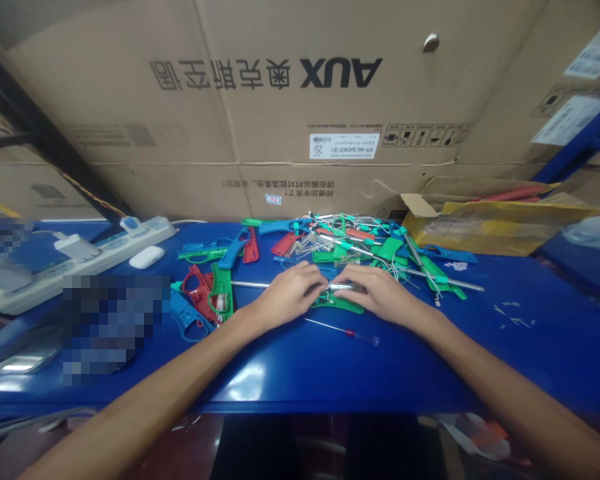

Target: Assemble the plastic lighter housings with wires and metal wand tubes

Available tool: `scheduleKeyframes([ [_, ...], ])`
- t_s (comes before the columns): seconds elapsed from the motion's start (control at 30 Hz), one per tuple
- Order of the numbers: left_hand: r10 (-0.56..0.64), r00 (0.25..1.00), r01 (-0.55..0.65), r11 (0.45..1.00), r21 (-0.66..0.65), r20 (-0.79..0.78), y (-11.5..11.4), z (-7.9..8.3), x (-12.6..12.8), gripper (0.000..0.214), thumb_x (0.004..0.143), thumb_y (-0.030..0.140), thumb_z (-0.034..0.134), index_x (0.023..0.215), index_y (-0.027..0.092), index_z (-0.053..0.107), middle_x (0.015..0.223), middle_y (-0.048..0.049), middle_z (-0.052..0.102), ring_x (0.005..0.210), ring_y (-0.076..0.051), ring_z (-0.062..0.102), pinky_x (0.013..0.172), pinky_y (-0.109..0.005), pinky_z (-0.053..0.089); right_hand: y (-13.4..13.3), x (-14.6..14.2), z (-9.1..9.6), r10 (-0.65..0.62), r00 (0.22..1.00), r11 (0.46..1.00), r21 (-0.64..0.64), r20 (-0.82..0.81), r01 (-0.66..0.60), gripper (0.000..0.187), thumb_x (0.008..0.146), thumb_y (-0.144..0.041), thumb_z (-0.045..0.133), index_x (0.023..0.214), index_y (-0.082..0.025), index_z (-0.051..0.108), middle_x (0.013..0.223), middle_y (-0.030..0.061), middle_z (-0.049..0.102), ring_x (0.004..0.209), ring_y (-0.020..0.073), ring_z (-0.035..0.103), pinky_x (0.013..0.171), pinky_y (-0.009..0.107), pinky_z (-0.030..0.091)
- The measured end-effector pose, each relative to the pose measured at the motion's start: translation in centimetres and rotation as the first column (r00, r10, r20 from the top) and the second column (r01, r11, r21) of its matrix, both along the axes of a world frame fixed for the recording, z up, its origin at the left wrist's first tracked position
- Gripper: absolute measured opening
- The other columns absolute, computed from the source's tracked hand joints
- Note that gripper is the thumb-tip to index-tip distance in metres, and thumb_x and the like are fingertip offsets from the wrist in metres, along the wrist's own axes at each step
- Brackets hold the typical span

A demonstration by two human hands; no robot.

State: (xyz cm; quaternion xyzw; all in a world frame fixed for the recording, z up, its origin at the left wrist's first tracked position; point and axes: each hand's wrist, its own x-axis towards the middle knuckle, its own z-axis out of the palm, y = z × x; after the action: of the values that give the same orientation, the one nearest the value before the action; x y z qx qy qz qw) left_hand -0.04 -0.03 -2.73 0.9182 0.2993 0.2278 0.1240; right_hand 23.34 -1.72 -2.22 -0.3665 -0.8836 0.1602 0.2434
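In the head view, the person's right hand grasps a small metal cylinder above the blue table, its long axis running from nine to three o'clock. The left hand is curled at the cylinder's nine-o'clock end; what its fingers pinch cannot be told. A green handle piece is just toward six o'clock, lengthwise nine to three. Beyond it, a screwdriver lies with its tip toward ten o'clock.

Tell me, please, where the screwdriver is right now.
In the head view, the screwdriver lies on the blue tabletop, slightly right of centre, on the near side of the right hand.
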Motion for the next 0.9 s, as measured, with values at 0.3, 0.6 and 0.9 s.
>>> scheduleKeyframes([
  [0.3,-0.011,1.000,0.011,1.000,-0.009,-0.003,0.09,0.06,-0.10,0.017,0.102,0.022,0.051,0.101,0.017,0.068,0.098,-0.0057,0.071,0.094,-0.021,0.061,0.085,-0.035,0.050,0.06,0.06,-0.05,-0.012,1.000,1.000,-0.005,0.008,0.012,0.021,0.099,-0.039,0.059,0.109,-0.023,0.068,0.099,0.0043,0.070,0.089,0.0190,0.066,0.078,0.032,0.048],
  [0.6,0.012,1.000,-0.012,1.000,-0.015,-0.022,0.26,0.41,-0.27,0.019,0.103,0.027,0.051,0.103,0.018,0.068,0.100,-0.0050,0.072,0.094,-0.020,0.062,0.085,-0.036,0.050,0.25,0.41,0.44,-0.046,0.998,0.999,0.009,0.040,0.045,0.020,0.097,-0.037,0.063,0.109,-0.022,0.069,0.102,0.0042,0.072,0.090,0.0188,0.067,0.079,0.031,0.049],
  [0.9,0.044,0.999,-0.044,0.999,-0.020,-0.013,-0.01,0.60,-0.12,0.018,0.102,0.025,0.051,0.100,0.018,0.069,0.097,-0.0037,0.073,0.089,-0.020,0.063,0.083,-0.035,0.049,0.28,0.31,0.23,-0.043,0.998,0.999,0.025,0.047,0.042,0.020,0.098,-0.037,0.061,0.108,-0.022,0.068,0.100,0.0035,0.071,0.088,0.0181,0.066,0.078,0.031,0.049],
])
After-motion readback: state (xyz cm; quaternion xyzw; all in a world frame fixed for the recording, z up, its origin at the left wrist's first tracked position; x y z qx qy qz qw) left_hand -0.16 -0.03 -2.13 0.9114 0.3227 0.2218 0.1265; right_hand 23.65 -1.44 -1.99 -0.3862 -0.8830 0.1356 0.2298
